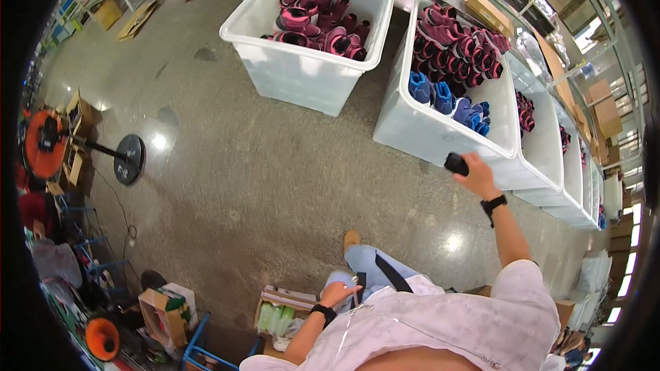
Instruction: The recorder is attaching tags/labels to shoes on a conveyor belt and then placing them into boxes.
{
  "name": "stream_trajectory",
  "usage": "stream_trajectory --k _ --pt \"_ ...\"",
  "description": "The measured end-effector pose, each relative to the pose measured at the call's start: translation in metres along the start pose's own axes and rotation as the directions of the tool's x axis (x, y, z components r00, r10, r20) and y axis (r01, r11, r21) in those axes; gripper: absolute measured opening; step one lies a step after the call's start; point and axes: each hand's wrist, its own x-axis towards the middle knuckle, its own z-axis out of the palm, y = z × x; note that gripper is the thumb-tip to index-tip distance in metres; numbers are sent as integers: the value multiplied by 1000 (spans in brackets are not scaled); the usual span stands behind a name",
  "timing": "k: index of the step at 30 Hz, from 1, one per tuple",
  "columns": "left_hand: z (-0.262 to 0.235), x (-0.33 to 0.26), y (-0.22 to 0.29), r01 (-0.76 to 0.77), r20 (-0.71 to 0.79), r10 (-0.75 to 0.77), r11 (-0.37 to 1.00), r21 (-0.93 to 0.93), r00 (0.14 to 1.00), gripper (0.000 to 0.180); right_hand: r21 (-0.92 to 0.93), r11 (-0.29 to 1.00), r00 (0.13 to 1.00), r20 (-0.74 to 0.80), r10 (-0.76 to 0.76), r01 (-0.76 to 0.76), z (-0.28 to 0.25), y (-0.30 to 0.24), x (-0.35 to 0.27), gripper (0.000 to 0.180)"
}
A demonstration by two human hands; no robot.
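Note:
My right hand (476,176) is reached out in front and to the right, fingers wrapped round a small black object (456,163) whose kind I cannot make out. That hand is over the lower outer side of a white plastic bin (440,139), which holds dark red and pink shoes (457,45) with several blue shoes (443,98) at the near end. Close to my waist, my left hand (337,294) has its fingers drawn together at a narrow dark piece (361,287); its kind is unclear. Black bands circle both wrists.
Another white bin (302,72) of dark red shoes stands ahead. More white bins (550,158) line up along the right. A floor fan (47,135) with a round base stands at left. Open cartons (165,316) and blue metal frames (199,350) are at lower left.

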Motion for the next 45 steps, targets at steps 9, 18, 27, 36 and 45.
stream_trajectory --k 9,18,27,36,45 --pt "-229 108 35 -356 -201 373 927 115 906 41 108 989 977 -174 121 -103 -24 12 167 52" --pt "-456 240 125 -266 -184 210 891 -369 960 16 276 827 826 -159 541 -489 -1 96 104 40" --pt "-555 333 367 -262 -658 235 963 59 716 31 174 668 664 -90 742 -723 -12 202 149 48" --pt "-581 420 566 -605 -419 737 675 421 531 21 201 666 661 -103 743 -718 -17 278 174 54" --pt "-702 592 805 -602 -296 811 577 552 505 20 -6 644 638 -139 757 -765 -103 340 214 56"
